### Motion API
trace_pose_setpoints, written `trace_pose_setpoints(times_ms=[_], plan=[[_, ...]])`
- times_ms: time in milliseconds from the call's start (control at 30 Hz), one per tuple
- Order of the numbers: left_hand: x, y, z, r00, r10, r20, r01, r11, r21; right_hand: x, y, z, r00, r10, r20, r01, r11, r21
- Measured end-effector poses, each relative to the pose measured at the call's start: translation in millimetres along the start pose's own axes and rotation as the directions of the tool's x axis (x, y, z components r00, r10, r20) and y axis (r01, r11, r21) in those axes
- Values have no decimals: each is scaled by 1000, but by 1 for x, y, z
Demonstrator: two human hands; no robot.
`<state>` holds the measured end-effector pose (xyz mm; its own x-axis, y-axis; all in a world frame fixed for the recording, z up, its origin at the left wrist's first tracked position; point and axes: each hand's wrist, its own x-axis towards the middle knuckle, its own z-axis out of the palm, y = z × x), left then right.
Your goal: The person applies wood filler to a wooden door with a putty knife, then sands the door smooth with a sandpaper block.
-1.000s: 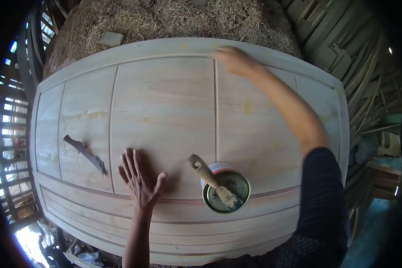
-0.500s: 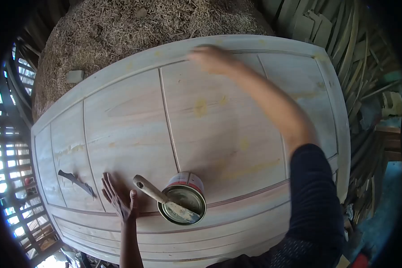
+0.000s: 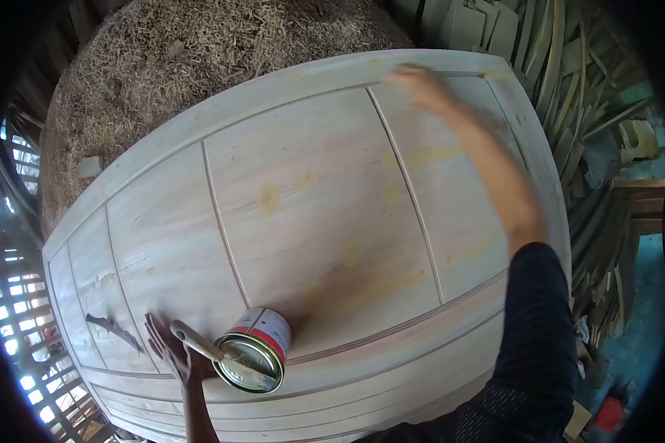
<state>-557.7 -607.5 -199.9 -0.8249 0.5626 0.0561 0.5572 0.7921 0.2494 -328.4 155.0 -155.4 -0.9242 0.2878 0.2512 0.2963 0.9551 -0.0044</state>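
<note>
A large pale wooden panel [image 3: 310, 162] with grooves and raised strips lies in front of me, marked by yellowish patches. My left hand [image 3: 168, 351] rests flat on its near left part, fingers spread and holding nothing. Beside that hand stands a tin can [image 3: 271, 328] with a white and red label. Across the can's top lies a flat tool with a wooden handle [image 3: 196, 341] and a pale, smeared end. At the panel's far right edge, my right hand [image 3: 421, 85] is blurred by motion; its fingers look bunched along the groove, and anything under them is hidden.
A dark thin strip [image 3: 114, 332] lies on the panel at the left. Beyond the far edge rises a heap of wood shavings [image 3: 162, 66] with a small block [image 3: 90, 167] on it. Stacked wood offcuts [image 3: 561, 88] fill the right side. A slatted wall [image 3: 15, 295] stands left.
My right hand has moved right along the far edge, past a raised divider strip. The view has shifted right, while my left hand stays flat beside the can.
</note>
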Motion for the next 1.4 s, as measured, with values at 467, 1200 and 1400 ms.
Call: trace_pose_setpoints(times_ms=[467,1200,1400], plan=[[-1,-6,5,999,31,-23,-29,997,78,-63,110,-25,996,38,-81,-29,993,113],[4,31,-37,988,-63,143,75,994,-74,333,-506,123,754,-652,-81,628,680,378],[5,26,-34,990,-55,127,70,991,-117,256,-395,70,831,-552,-59,543,786,294]])
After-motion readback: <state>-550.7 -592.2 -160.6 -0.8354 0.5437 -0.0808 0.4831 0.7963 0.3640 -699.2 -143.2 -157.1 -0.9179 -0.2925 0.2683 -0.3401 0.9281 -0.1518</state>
